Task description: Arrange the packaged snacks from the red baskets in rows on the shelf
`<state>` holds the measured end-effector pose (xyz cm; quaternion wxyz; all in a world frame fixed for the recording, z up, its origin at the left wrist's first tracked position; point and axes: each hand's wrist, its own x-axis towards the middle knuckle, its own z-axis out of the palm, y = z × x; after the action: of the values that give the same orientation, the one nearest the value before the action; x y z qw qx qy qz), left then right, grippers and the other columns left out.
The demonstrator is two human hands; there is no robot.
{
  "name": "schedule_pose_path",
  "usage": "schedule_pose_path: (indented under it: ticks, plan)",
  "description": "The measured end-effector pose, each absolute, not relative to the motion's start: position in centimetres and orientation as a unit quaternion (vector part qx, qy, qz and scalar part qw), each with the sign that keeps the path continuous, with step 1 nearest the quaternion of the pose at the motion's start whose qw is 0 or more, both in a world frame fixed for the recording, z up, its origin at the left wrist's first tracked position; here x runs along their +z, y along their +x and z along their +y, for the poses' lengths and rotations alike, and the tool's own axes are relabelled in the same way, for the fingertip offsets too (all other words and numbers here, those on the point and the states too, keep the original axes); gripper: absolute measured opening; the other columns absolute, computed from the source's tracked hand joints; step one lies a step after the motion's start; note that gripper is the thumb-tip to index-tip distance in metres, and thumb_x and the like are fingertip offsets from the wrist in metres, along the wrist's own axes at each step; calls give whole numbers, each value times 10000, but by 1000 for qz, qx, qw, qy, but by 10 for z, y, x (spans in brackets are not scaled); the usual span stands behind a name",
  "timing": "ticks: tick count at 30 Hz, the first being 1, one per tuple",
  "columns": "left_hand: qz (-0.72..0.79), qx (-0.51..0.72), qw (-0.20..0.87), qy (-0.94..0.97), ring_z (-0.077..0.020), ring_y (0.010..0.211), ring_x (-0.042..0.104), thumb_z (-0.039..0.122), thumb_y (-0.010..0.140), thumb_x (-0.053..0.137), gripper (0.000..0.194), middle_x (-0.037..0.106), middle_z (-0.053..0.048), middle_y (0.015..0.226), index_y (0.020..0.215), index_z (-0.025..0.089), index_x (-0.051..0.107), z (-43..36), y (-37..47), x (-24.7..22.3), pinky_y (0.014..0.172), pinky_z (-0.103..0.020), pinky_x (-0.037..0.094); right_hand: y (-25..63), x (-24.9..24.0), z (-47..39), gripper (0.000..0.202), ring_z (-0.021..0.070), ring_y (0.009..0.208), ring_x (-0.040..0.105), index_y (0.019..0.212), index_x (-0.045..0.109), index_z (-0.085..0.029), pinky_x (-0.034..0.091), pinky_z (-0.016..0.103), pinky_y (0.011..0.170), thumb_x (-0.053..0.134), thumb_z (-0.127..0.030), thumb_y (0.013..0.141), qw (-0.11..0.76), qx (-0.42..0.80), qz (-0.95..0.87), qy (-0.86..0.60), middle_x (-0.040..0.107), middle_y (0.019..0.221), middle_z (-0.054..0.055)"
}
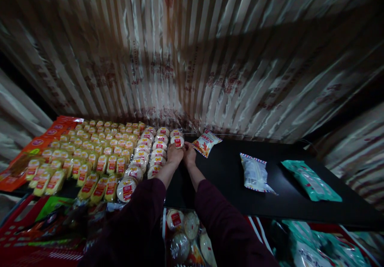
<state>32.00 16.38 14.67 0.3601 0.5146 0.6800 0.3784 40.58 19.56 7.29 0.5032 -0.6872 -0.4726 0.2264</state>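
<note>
My left hand [175, 154] is closed on the near edge of a wrapped round cake [177, 141], pale with a red label, at the front of a short row. Close against it, my right hand [189, 156] has its fingers bent together at the right edge of the same wrapper; its fingertips are partly hidden. Left of my hands, round cakes of the same kind [158, 152] lie overlapping in rows on the black shelf [222, 187]. To the right of my right hand is a white and orange snack bag [207, 143].
Many small yellow wrapped cakes [102, 164] fill the shelf's left side, beside orange packets [36, 143]. Farther right lie a white bag [255, 173] and a teal bag [310, 179]. Below the front edge stand a red basket [18, 223] and crates of packaged food. Striped plastic sheeting [192, 59] hangs behind.
</note>
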Motion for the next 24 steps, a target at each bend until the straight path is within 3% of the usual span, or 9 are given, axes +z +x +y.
schedule_pose_path:
  ticks: [5,14,19,24]
  plan:
    - [698,336,351,526,-290,1152,560,247,775,576,332,624,-183,1184,1073,125,653,167,322,146,958,-336,417,402,86,188,295,207,803,627,964,655,-201,484,331,776,507,-155,713,458,222,-501,-700,687,861,51]
    - [701,301,329,557,-276,1220,502,199,811,519,337,585,-182,1250,1107,98,646,171,325,141,1008,-329,378,399,124,173,316,196,964,625,1182,565,-245,462,288,768,476,-237,879,238,221,-540,-776,598,1156,84]
    - [703,294,318,564,-292,1314,404,189,822,513,373,523,-219,1325,1146,37,619,172,327,136,1078,-344,308,398,123,170,368,198,967,626,1237,527,-246,468,297,792,463,-201,877,249,212,-550,-769,571,1193,86]
    - [687,308,313,579,-275,1323,399,105,808,483,365,548,-177,1315,1143,81,626,167,330,136,1094,-362,295,397,116,159,398,192,959,623,1230,533,-270,473,302,818,467,-167,852,306,202,-557,-745,520,1261,82]
